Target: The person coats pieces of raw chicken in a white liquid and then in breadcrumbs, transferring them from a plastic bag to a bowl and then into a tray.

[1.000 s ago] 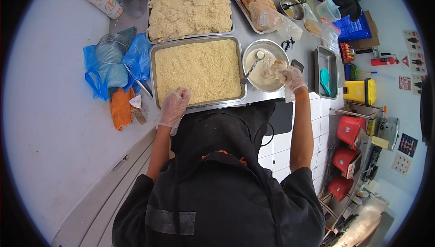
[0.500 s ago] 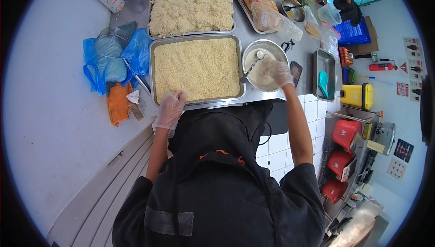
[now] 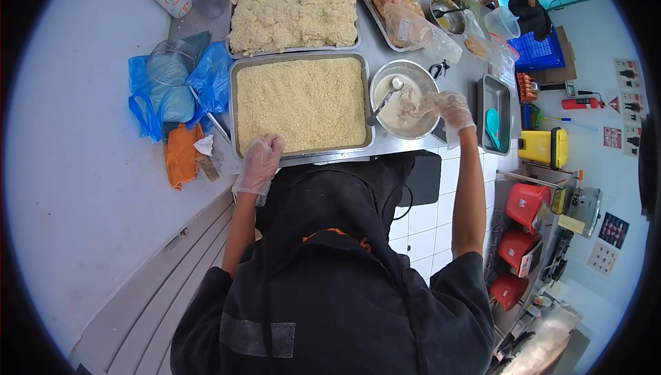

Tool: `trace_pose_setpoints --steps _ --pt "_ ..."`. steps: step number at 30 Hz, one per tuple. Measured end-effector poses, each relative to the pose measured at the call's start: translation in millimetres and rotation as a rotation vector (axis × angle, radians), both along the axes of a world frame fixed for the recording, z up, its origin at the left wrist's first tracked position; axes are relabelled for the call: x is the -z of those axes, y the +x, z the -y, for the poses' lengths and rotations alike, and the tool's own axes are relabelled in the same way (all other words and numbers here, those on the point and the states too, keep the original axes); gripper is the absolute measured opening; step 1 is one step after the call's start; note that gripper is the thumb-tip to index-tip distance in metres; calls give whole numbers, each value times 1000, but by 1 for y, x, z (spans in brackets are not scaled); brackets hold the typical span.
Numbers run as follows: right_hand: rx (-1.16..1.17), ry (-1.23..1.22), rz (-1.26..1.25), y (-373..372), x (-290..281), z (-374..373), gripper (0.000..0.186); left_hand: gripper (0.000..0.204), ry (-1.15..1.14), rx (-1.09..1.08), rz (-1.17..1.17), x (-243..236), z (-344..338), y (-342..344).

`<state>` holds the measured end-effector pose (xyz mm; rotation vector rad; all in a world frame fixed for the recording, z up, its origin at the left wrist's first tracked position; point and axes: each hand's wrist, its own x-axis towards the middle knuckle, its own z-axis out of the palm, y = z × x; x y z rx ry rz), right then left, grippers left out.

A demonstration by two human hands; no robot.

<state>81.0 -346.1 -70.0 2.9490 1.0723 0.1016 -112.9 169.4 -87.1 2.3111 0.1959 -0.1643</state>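
Note:
My gloved left hand [image 3: 259,163] has its fingers curled at the near left rim of a metal tray [image 3: 303,156] filled with pale breadcrumbs [image 3: 299,103]. Over the right rim of a steel bowl [image 3: 379,80] is my gloved right hand [image 3: 449,108], its fingers closed on a wet, pale pink piece of raw meat [image 3: 412,104]. That piece lies partly in the whitish batter [image 3: 390,113]. A ladle [image 3: 383,102] leans inside the bowl, its dark handle end over the left rim. Behind the crumb tray, another tray [image 3: 234,54] holds a heap of crumb-coated pieces [image 3: 292,13].
Bagged food [image 3: 406,13] lies on a tray at the back. Scissors [image 3: 438,70] lie beside the bowl. At right, a metal pan [image 3: 484,134] holds a turquoise utensil [image 3: 491,127]. Blue bags [image 3: 210,86], a wire strainer [image 3: 170,63] and an orange cloth [image 3: 181,158] lie at left.
My right hand has drawn back to the right, from inside the bowl to over its rim, and the meat piece now shows. My left hand stays at the tray.

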Motion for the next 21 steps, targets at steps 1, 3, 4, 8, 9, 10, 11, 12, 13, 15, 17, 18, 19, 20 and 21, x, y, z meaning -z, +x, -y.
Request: trace_pose_setpoints --steps 1,3,4,8,9,10,11,12,13,15,17,18,19,20,21 --pt "6 -13 2 -1 -11 -9 20 29 5 -14 8 -1 -2 -2" --pt "16 -33 8 -10 -50 -40 21 30 26 -17 -37 12 -7 -2" --pt "81 -17 -65 -16 -63 -57 24 30 37 -15 -63 15 -9 -1" --pt "73 380 -245 -43 -79 -131 29 29 83 -25 -34 11 -14 3" --pt "-2 341 -134 -49 -80 -156 34 28 87 -41 31 15 -19 0" --pt "-68 295 -14 -55 -83 -180 39 27 81 -51 97 18 -21 -1" --pt "-219 218 238 -60 -87 -207 40 27 66 -95 80 20 -23 -2" --pt "-177 316 85 -63 -85 -233 36 26 44 -128 61 21 -24 -3" --pt "-134 418 -74 -63 -79 -253 33 26 28 -165 37 21 -25 -5" --pt "-231 132 -78 -40 -29 -265 26 26 9 -160 46 14 -25 -6" --pt "-240 -84 -58 -30 -3 -273 17 26 39 -193 117 16 -31 -15" --pt "-185 -164 -30 -24 -1 -267 13 26 39 -204 112 14 -34 -16" --pt "-127 -245 -7 -22 -8 -267 12 26 36 -212 99 11 -35 -19" --pt "-85 -303 -78 -17 -15 -267 11 26 33 -220 87 10 -36 -23" --pt "-176 -181 -44 -17 -16 -269 10 29 25 -227 87 11 -38 -27"
